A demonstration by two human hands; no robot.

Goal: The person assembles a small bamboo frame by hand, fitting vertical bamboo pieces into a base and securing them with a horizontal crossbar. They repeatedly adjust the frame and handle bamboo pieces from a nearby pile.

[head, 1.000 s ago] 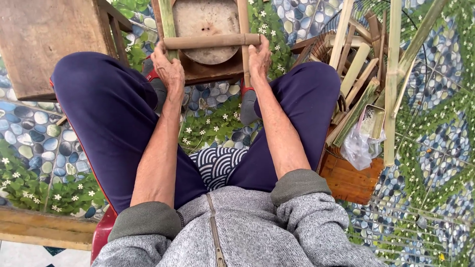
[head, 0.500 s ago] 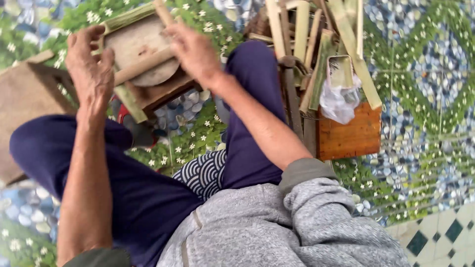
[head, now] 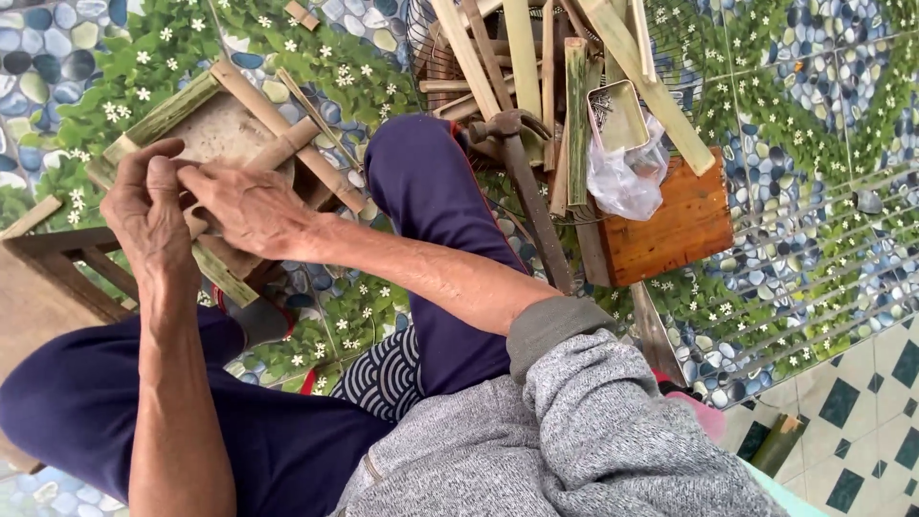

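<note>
While the person sits with knees apart in dark blue trousers (head: 421,249) and a grey sweater (head: 574,421), both hands meet over a small bamboo frame (head: 206,134) set between the legs, low enough for the forearms to work it without lifting it. The left hand (head: 153,225) curls its fingers over the frame's near edge, seemingly steadying it, and the grip looks closed, though I cannot tell exactly which slat it clamps. The right hand (head: 254,211) lies across the frame with fingers bent and thumb tucked toward the left hand; it seems to pinch or press at a joint, yet whatever sits between the fingertips is hidden. A round bamboo rod (head: 278,148) crosses the frame just beyond the knuckles, and the frame's green split slats form its outer rim.

Left of the frame stands a low wooden stool (head: 48,278), near enough to serve as a rest. Farther out, beside the right knee, a hammer (head: 522,172) leans head-up against a wooden box (head: 670,225) (handle within easy reach). On the box rest a bundle of cut bamboo strips (head: 536,67), a small metal tin (head: 617,115) and a crumpled plastic bag (head: 622,177), stock and fittings kept together. Everything sits on a pebble-and-leaf patterned floor (head: 814,144).
</note>
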